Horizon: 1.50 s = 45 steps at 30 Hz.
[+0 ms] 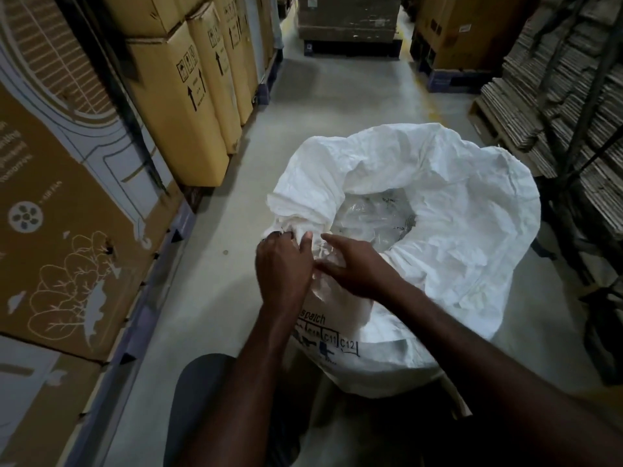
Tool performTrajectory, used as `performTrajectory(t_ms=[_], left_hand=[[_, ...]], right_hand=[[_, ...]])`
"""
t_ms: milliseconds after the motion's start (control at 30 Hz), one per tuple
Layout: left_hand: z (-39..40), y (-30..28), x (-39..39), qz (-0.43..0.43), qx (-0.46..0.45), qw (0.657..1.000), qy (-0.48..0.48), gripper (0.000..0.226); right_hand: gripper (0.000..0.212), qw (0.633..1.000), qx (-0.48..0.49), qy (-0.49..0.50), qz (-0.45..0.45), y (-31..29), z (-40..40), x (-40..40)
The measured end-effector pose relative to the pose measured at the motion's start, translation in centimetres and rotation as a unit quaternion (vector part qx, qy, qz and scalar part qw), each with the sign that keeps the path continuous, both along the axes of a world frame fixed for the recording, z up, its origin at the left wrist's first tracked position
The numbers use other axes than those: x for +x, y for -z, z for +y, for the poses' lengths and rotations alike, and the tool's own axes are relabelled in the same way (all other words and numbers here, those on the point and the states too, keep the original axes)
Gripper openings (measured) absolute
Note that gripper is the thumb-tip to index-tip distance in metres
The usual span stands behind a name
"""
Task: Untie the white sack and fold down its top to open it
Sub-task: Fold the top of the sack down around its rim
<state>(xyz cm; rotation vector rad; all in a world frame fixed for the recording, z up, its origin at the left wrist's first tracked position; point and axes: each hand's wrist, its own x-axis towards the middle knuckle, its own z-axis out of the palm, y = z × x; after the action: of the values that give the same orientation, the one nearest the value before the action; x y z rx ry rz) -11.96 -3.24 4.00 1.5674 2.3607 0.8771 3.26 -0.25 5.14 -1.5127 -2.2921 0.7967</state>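
Note:
A big white woven sack stands on the floor in front of me, its mouth wide and its top rolled outward on the far and right sides. Clear plastic contents show inside. My left hand grips the bunched near-left rim of the sack. My right hand rests just beside it on the near rim, fingers stretched toward the left hand and pressing the fabric. Black print with box labels runs across the sack's near side below my wrists.
Stacked cardboard cartons line the left side on pallets. Shelving with flat cardboard stacks stands on the right. More boxes on a pallet block the aisle's far end. Bare concrete floor lies between. My knee is below.

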Motion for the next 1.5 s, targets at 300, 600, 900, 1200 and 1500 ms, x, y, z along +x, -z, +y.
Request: performTrajectory(t_ms=[300,600,900,1200,1500], left_hand=[[6.3,-7.5,-5.7,0.361,0.008,0.844,0.396,0.077],[12.0,-6.7,-5.2,0.53,-0.118,0.612,0.575,0.069],[9.6,-3.5,-7.7,0.426,0.015,0.788,0.445,0.053],[9.9,-4.3,-6.7,0.434,0.037,0.749,0.5,0.033],[9.1,-4.6,-6.2,0.293,0.014,0.823,0.486,0.039]], right_hand=[[0.103,0.994,0.048,0.09,-0.049,1.9,-0.4,-2.2],[0.036,0.975,0.196,0.04,-0.096,1.9,-0.3,-0.2],[0.04,0.933,0.315,0.117,-0.125,2.9,-1.4,1.9],[0.096,0.999,0.028,0.025,-0.038,-1.1,0.2,2.7],[0.061,0.993,0.06,0.003,-0.099,-1.3,1.1,4.9]])
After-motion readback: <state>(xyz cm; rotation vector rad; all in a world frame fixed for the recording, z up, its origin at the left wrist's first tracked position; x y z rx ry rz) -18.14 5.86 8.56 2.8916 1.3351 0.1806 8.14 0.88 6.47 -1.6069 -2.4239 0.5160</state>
